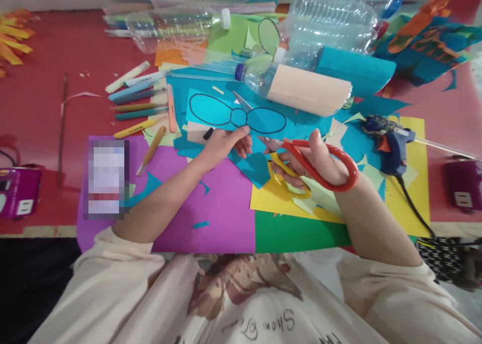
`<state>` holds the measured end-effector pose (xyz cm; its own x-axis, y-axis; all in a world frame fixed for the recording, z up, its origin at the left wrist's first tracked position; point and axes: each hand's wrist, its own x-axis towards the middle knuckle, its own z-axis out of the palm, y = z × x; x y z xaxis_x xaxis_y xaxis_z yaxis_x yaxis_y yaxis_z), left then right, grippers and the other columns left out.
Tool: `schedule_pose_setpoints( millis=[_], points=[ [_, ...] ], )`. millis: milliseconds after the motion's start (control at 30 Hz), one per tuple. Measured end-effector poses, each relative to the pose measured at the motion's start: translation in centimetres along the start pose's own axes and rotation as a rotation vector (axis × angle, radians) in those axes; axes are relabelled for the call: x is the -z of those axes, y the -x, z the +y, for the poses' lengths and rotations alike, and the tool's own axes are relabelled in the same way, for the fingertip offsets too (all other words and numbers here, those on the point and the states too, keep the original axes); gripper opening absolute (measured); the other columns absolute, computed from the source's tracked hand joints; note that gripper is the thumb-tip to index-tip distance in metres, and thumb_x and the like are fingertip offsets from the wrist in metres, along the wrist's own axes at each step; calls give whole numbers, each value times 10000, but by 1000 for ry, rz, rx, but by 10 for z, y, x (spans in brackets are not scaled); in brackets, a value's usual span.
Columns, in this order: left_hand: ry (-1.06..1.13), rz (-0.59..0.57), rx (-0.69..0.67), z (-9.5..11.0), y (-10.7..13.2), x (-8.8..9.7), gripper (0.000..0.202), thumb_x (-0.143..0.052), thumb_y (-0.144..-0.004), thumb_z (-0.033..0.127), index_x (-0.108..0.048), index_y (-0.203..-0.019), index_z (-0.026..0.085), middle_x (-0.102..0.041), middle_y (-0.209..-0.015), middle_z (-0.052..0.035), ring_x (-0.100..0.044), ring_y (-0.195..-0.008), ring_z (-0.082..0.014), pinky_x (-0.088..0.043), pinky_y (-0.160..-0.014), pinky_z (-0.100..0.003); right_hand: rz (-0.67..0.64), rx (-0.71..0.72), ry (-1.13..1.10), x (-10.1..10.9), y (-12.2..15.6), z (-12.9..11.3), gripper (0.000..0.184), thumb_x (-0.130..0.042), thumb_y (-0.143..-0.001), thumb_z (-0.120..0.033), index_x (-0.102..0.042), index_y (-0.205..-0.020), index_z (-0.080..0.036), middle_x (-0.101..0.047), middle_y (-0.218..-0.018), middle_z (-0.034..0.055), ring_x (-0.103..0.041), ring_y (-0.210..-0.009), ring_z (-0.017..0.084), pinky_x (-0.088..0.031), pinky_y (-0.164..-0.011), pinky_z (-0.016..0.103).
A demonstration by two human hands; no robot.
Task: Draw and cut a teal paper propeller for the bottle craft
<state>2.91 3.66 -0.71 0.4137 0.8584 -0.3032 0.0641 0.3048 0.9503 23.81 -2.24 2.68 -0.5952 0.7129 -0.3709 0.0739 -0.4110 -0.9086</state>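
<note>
My left hand [229,142] pinches a light blue paper [199,114] by its lower edge, thumb on top. On the paper a bow shape is drawn in black outline: two long loops and a small centre circle. My right hand [324,160] holds a pair of scissors [344,186], thumb through the red handle and fingers through the yellow one. Its handles stand apart. A pointed blade shows at the paper between the loops, while its lower stretch is hidden by the paper. Blue sheets and scraps lie beneath both hands.
Several markers [141,105] lie at the left above a phone [107,178] with a blurred screen. Clear plastic bottles [173,27] stretch along the back, near a peach paper roll [309,89]. A corded glue gun [393,145] rests on yellow paper at the right.
</note>
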Motion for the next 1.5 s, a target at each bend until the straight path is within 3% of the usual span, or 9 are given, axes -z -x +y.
schedule_pose_setpoints(
  millis=[100, 267, 433, 600, 700, 867, 1000, 1167, 1500],
  points=[
    [8, -26, -6, -1, 1, 2, 401, -497, -930, 280, -612, -569, 147, -644, -523, 9, -558, -418, -67, -456, -484, -179, -28, -4, 32, 2, 2, -1, 755, -186, -786, -867, -495, -1051, -231, -552, -774, -3, -399, -413, 71, -391, -396, 269],
    [29, -91, 11, -2, -1, 4, 426, -484, -924, 305, -609, -546, 153, -638, -514, 5, -555, -430, -73, -460, -491, -187, -88, -73, 96, 8, 3, -2, 796, 14, -820, -817, -511, -757, -223, -508, -577, -27, -467, -462, 82, -448, -520, 295],
    [86, -151, 24, 1, 1, 5, 433, -459, -924, 282, -614, -541, 153, -621, -492, 9, -552, -428, -71, -446, -474, -180, -42, -103, 127, 7, 3, -4, 798, 36, -842, -788, -535, -850, -230, -553, -641, -39, -481, -476, 65, -432, -527, 284],
    [146, -200, 39, 1, 1, 6, 443, -454, -922, 292, -613, -531, 156, -610, -477, 6, -562, -437, -77, -434, -454, -178, -120, -37, 130, 5, 5, -6, 765, -130, -753, -896, -509, -851, -239, -527, -629, -28, -467, -456, 98, -430, -458, 271],
    [140, -206, 66, 1, 1, 5, 458, -443, -925, 283, -597, -512, 158, -600, -468, 5, -558, -434, -76, -438, -463, -178, -102, -23, 88, 2, 4, -6, 760, -188, -690, -938, -467, -831, -245, -554, -725, -7, -445, -463, 102, -425, -435, 281],
    [144, -213, 55, 2, 1, 4, 451, -440, -928, 275, -601, -523, 156, -605, -476, 4, -555, -435, -78, -448, -475, -183, -68, -28, 67, -1, 4, -8, 733, -199, -704, -928, -436, -791, -240, -582, -864, 24, -487, -517, 101, -451, -460, 279],
    [101, -210, 85, 2, 1, 5, 459, -428, -940, 289, -604, -539, 152, -623, -506, 0, -557, -445, -76, -460, -500, -186, -66, -6, 115, 1, 5, -8, 762, -141, -749, -898, -504, -759, -228, -609, -781, -9, -530, -503, 81, -491, -497, 260],
    [98, -232, 71, 1, 1, 6, 468, -421, -946, 285, -611, -540, 149, -635, -520, -2, -556, -445, -72, -469, -518, -186, -88, -92, 163, 6, 5, -6, 863, 32, -818, -805, -578, -710, -204, -574, -578, -7, -602, -538, 103, -532, -558, 257],
    [109, -227, 77, 0, 1, 5, 446, -440, -947, 297, -623, -569, 147, -643, -537, -5, -562, -447, -77, -479, -517, -189, -28, -112, 46, -2, 1, -10, 784, 48, -852, -767, -527, -879, -235, -594, -773, -9, -499, -462, 65, -447, -463, 247]
  ],
)
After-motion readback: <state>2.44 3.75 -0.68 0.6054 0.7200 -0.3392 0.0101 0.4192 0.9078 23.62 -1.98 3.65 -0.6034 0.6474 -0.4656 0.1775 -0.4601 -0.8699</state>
